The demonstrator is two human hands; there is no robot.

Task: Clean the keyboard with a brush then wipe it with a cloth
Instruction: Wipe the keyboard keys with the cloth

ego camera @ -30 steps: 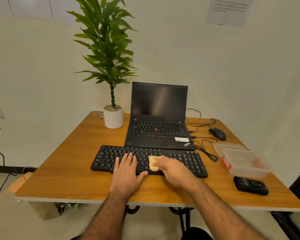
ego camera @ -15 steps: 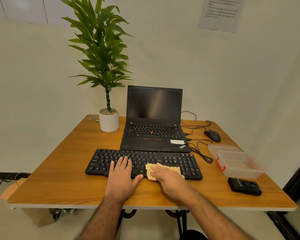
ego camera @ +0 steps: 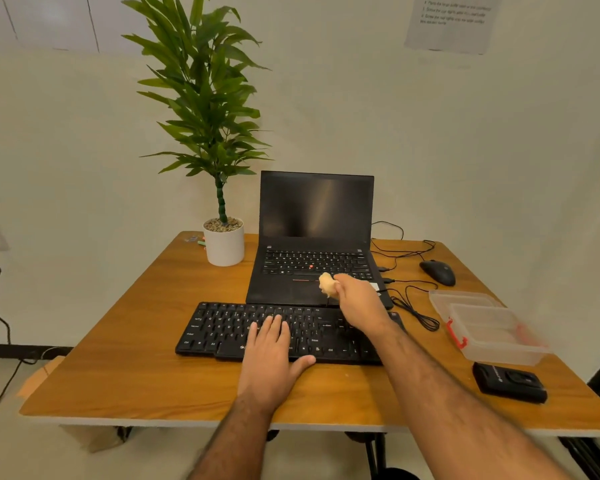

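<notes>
Head view. Wooden surface [ego camera: 125,358] seen from the near edge. Black keyboard [ego camera: 229,327] lies flat near the middle of the surface, parallel to the near edge, closer to it than the laptop. Left hand [ego camera: 271,355] rests palm down on the keyboard's centre keys, fingers straight and together, thumb out to the side at the keyboard's near edge; it holds nothing. Right hand [ego camera: 357,299] is raised above the keyboard's far-right part, over the laptop's palm rest; its grip is closed, fingers curled round a bunched yellowish cloth [ego camera: 327,284], which sticks out of the fist on the far side. Cloth is off the keyboard, in the air in front of the laptop keys.

Open black laptop [ego camera: 316,216] sits just behind the keyboard, screen dark. White pot with a green plant [ego camera: 224,245] near the far-left corner, just left of the laptop. Black mouse [ego camera: 437,271] toward the far-right corner, its cables [ego camera: 416,313] looping between the laptop and the clear plastic box. Clear plastic box [ego camera: 492,334] with a red latch along the right edge, lid open beside it. Small black device [ego camera: 510,382] near the near-right corner, just this side of the box. Paper sheet [ego camera: 452,22] on the wall, text too blurred to read.
</notes>
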